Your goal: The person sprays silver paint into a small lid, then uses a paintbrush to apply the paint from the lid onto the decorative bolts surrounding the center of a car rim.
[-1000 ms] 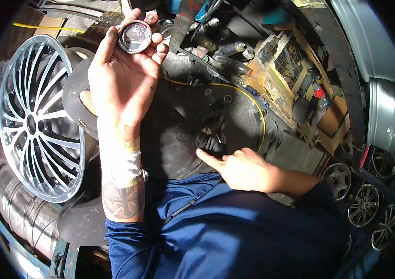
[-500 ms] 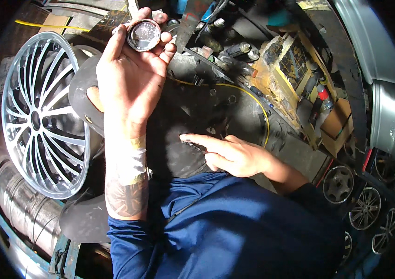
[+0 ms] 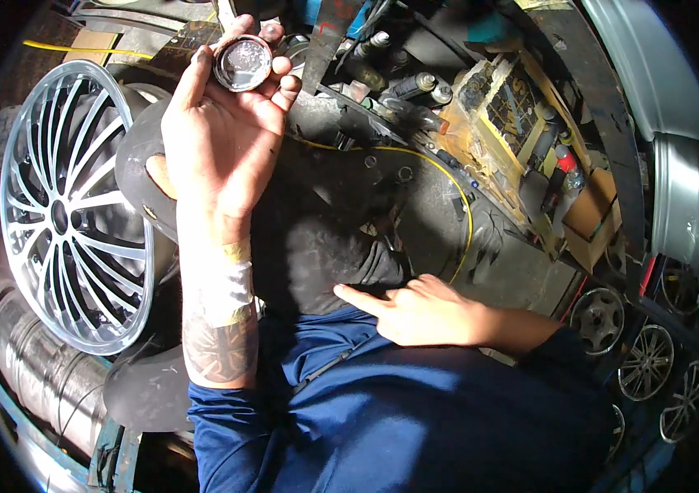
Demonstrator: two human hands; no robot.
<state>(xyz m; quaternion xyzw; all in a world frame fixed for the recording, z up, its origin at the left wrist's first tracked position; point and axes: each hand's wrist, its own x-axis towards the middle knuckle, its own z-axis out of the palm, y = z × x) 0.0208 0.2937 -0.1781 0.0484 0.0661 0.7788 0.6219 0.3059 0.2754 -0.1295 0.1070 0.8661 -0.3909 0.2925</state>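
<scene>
My left hand (image 3: 226, 156) is raised, palm up, with its fingers around a small round lid (image 3: 243, 63). The lid has a dark rim and a grey, speckled inside that faces me. My right hand (image 3: 427, 312) is low over my lap, index finger stretched out and the others curled, holding nothing that I can see. Its fingertip rests on or just over my dark trousers (image 3: 308, 263). Left of my left forearm stands a large silver multi-spoke wheel rim (image 3: 70, 209), its face turned toward me.
Spray cans (image 3: 423, 84) and bottles lie at the far middle, beside a stained wooden box (image 3: 493, 115). A yellow hose (image 3: 471, 222) curves across the floor. More wheel rims (image 3: 645, 361) stand at the right. A scuffed metal cylinder (image 3: 29, 353) lies at the lower left.
My right hand has drawn back toward my body, its index finger sliding down along the trousers. The left hand, still holding the lid, has shifted slightly left in the picture.
</scene>
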